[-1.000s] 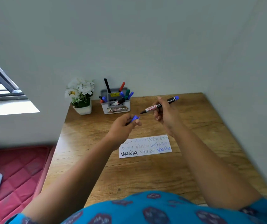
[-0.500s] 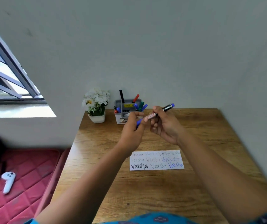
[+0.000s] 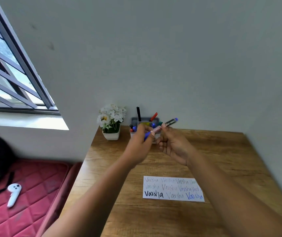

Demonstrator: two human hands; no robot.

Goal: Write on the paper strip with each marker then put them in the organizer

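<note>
Mid-frame, above the grainy wooden table (image 3: 213, 151), the left hand (image 3: 139, 147) pinches the blue cap (image 3: 147, 135) while the right hand (image 3: 174, 144) grips the slim cylindrical marker (image 3: 170, 123). Behind them the grey plastic organizer (image 3: 135, 120) holds several upright markers; the flat white paper strip (image 3: 171, 189) lies lower right.

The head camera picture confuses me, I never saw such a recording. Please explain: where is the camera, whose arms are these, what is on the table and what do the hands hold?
No machine here: a person wears one wide-angle camera on the head, looking forward and down, so the arms are their own. The right hand holds a blue marker by its barrel; the left hand pinches its blue cap at the tip end. On the wooden table lies a paper strip covered with one repeated handwritten word. At the wall stand a gray organizer with several markers and a small pot of white flowers.
</note>
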